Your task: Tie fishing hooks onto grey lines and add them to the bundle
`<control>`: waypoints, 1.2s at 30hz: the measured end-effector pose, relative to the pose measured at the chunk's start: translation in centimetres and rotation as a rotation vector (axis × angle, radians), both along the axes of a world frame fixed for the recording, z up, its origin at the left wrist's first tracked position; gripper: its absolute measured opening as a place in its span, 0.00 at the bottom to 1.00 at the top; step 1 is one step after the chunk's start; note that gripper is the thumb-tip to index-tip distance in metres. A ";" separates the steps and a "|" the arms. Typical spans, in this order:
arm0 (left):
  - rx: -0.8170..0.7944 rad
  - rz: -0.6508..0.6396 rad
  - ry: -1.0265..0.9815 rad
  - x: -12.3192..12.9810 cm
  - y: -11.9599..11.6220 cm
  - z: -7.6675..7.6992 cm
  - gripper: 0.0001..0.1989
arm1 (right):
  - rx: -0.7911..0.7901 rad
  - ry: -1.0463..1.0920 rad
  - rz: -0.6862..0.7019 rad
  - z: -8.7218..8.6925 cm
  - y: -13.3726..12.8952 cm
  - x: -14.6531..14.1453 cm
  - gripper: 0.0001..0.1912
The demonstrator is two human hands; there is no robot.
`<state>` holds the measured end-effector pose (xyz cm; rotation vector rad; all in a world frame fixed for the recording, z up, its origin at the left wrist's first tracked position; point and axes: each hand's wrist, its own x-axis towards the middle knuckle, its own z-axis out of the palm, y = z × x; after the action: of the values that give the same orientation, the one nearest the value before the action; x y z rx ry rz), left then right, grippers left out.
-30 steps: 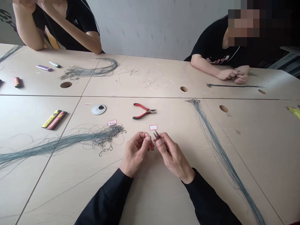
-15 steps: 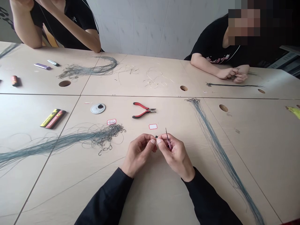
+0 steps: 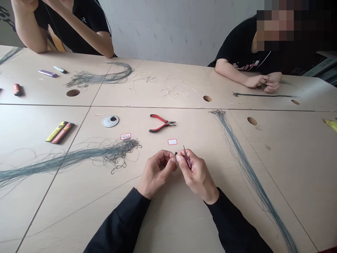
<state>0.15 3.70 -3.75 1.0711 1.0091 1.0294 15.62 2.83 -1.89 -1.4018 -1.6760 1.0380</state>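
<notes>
My left hand [image 3: 157, 174] and my right hand [image 3: 196, 175] are held close together just above the pale wooden table [image 3: 200, 218]. Between the left thumb and fingers sits a tiny dark item [image 3: 175, 154], too small to identify. My right fingers grip slim, pointed tweezers [image 3: 186, 157] with a pinkish sheen, their tip upward. A small red-edged white label [image 3: 172, 142] lies just beyond my hands. Red-handled pliers [image 3: 161, 123] lie farther on.
A grey-green line bundle with dark hooks [image 3: 116, 153] lies left of my hands; another bundle [image 3: 246, 168] runs down the right. A co-worker's hands [image 3: 263, 83] work at the far right, and another person's arm [image 3: 81, 35] rests far left.
Since the oldest frame, the tweezers have swung upright and moved right, and the tiny dark item has appeared at my left fingertips. My hands have changed little in the last half second.
</notes>
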 end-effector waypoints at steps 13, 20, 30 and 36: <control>-0.009 0.059 -0.098 -0.6 0.3 0.5 0.15 | -0.136 0.179 0.065 -0.2 -0.3 0.4 0.20; 0.002 0.044 -0.153 -0.6 0.4 0.5 0.17 | -0.061 0.040 0.125 0.6 0.1 0.0 0.20; -0.014 0.023 -0.182 -0.6 0.3 0.3 0.20 | -0.004 0.027 0.190 0.2 0.1 0.0 0.16; -0.018 0.015 -0.196 -0.7 0.4 0.7 0.21 | 0.030 0.024 0.204 0.1 0.0 0.0 0.14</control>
<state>-0.60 4.11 -3.05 0.9297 0.8672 1.1129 15.63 2.86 -1.80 -1.2134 -1.8380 1.1315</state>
